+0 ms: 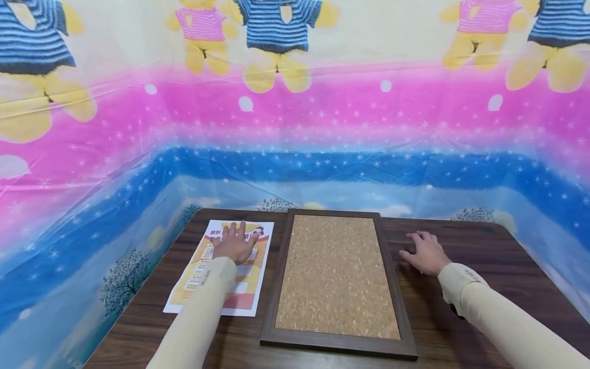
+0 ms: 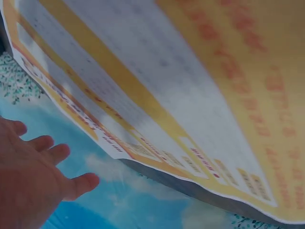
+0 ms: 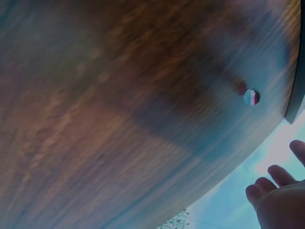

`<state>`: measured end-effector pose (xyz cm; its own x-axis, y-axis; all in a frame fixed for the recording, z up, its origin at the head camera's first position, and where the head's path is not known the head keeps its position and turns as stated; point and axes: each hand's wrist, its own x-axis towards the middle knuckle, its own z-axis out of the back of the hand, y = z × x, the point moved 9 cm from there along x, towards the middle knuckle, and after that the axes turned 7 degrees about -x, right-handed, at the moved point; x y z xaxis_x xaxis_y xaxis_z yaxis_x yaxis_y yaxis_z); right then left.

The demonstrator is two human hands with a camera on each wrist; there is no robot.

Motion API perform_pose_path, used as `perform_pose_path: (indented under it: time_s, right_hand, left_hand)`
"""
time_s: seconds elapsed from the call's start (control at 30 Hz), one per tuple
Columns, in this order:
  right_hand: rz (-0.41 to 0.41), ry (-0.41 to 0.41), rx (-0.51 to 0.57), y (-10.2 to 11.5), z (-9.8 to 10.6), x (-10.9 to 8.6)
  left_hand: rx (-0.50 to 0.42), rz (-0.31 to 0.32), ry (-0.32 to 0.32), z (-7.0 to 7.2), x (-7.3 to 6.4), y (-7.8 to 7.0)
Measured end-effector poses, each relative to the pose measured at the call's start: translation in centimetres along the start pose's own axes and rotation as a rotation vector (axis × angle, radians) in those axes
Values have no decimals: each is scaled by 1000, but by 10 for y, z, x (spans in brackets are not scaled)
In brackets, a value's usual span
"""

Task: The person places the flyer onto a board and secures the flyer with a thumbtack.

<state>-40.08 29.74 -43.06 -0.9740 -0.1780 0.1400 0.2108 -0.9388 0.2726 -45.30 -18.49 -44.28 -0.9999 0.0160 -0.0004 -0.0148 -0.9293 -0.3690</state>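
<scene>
A yellow and orange printed paper sheet [image 1: 221,269] lies on the dark wooden table [image 1: 484,256], left of a cork board [image 1: 336,274] in a dark wooden frame. My left hand [image 1: 235,243] rests flat on the sheet's upper part, fingers spread. In the left wrist view the sheet [image 2: 190,95] fills the frame and the left hand [image 2: 33,176] shows at the lower left with fingers straight. My right hand [image 1: 426,252] lies on the bare table right of the board, fingers relaxed. The right wrist view shows the right hand [image 3: 281,195] and a small shiny round pin [image 3: 251,96] on the wood.
A plastic sheet with bears, pink and blue bands [image 1: 295,128] surrounds the table on three sides. Both arms wear cream sleeves [image 1: 198,318].
</scene>
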Motion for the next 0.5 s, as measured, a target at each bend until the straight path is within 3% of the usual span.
perform_pose_path:
  time_s: [0.5]
  right_hand:
    - [37, 8, 35, -21, 9, -14]
  left_hand:
    - [21, 121, 17, 4, -7, 32]
